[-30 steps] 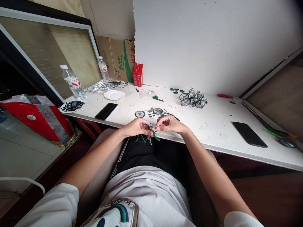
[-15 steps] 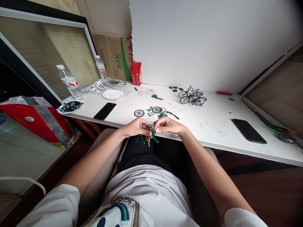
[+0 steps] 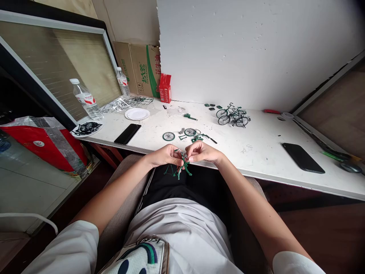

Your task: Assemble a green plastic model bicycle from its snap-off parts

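Over my lap, just off the table's front edge, my left hand is closed on a small green model bicycle frame with a fork-like end hanging down. My right hand pinches at the top of the same frame, by a small silvery part that is partly hidden by the fingers. Beyond my hands on the table lie a loose spoked wheel, a second wheel, a small green bracket and a green part with a dark bar.
Finished-looking model bicycles stand at the back right of the white table. Phones lie left and right. White plates, water bottles, a red box and a cardboard carton stand at the left and back.
The view has shifted slightly. Both hands keep their hold on the green frame, which looks tilted a little differently between the fingers.
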### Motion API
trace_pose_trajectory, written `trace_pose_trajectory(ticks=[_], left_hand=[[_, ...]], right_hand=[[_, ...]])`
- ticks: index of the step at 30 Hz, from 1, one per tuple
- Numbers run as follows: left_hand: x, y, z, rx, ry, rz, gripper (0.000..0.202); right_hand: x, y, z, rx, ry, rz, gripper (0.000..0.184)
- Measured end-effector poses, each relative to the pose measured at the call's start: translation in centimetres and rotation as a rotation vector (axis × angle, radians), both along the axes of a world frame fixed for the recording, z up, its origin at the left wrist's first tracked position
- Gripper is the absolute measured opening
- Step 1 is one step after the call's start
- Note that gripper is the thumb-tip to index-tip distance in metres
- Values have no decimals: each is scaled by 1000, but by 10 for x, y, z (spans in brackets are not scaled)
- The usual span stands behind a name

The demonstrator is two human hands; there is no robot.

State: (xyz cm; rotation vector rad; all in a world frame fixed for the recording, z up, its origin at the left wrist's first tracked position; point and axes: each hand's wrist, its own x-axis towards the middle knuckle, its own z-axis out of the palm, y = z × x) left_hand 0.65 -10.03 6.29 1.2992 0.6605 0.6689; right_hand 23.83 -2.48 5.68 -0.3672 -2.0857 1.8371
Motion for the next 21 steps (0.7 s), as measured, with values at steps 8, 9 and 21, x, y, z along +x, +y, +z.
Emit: trace_pose_trajectory(ticks=[8, 9, 21], left_hand=[[1, -4, 6, -38, -70, 2, 53], [1, -4, 6, -36, -79, 3, 54], [-2, -1, -5, -97, -163, -71, 61]], right_hand=[[-3, -16, 23, 133, 28, -64, 41], [-3, -19, 28, 149, 26, -69, 41], [1, -56, 73, 219, 19, -44, 33]])
